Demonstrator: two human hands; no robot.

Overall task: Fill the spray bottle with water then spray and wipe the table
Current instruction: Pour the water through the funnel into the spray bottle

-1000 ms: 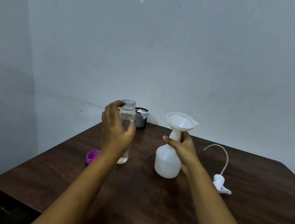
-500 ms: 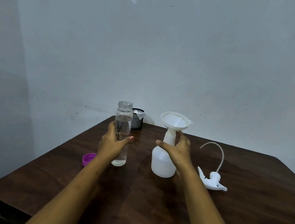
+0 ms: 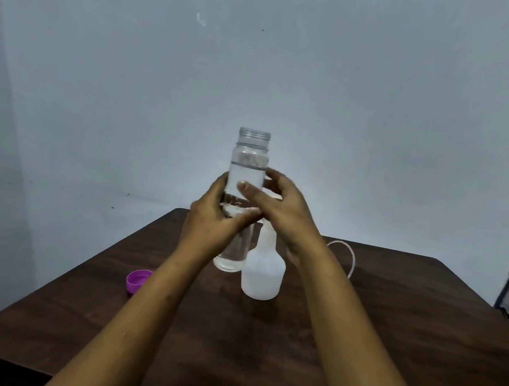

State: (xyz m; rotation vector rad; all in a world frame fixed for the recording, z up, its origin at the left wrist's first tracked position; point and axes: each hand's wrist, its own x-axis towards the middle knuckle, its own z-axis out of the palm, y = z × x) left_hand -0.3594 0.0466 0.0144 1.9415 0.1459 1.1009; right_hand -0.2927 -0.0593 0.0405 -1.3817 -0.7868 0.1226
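both our hands (image 3: 214,220) (image 3: 285,214) clasp the open water bottle (image 3: 247,173); a hasty tilt could spill past the spray bottle (image 3: 263,273).

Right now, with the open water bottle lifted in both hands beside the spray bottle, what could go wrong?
1. The clear water bottle is uncapped and well filled; a fast tilt could slosh water onto the table.
2. The funnel is hidden behind the right hand, so aim at it looks harder to judge.
3. Neither hand steadies the white spray bottle; a bump from the left hand could tip it.
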